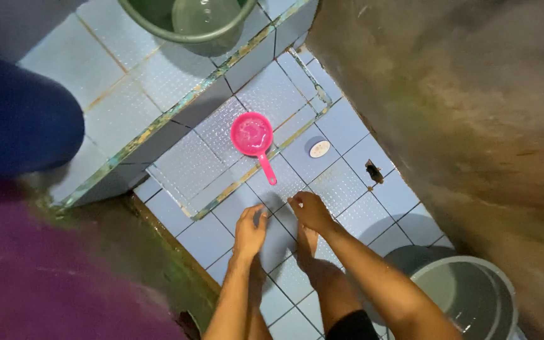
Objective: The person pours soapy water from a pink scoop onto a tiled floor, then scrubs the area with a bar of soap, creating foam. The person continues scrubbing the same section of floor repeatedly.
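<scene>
A pink plastic water dipper [252,135] is seen lying on a raised, pale blue tiled step [184,167], bowl up and wet inside, its straight handle [267,169] pointed down toward the person's two hands. It is judged to be light and stiff, though likely slippery while wet, and best taken by the handle, whose tip lies nearest the hands. The left hand [250,230] is held low over the wet tiled floor [341,182], fingers loosely spread and empty, just short of the handle's end. The right hand [310,209] is reached forward beside it with fingers curled downward (nothing is seen gripped in it), the forearm stretched out above a bare foot [307,242]. A small white oval object [319,148] is seen on the floor to the dipper's right, near a dark floor drain [373,171]. A grey bucket [473,296] is placed at lower right and a green basin [187,19] on the ledge above
</scene>
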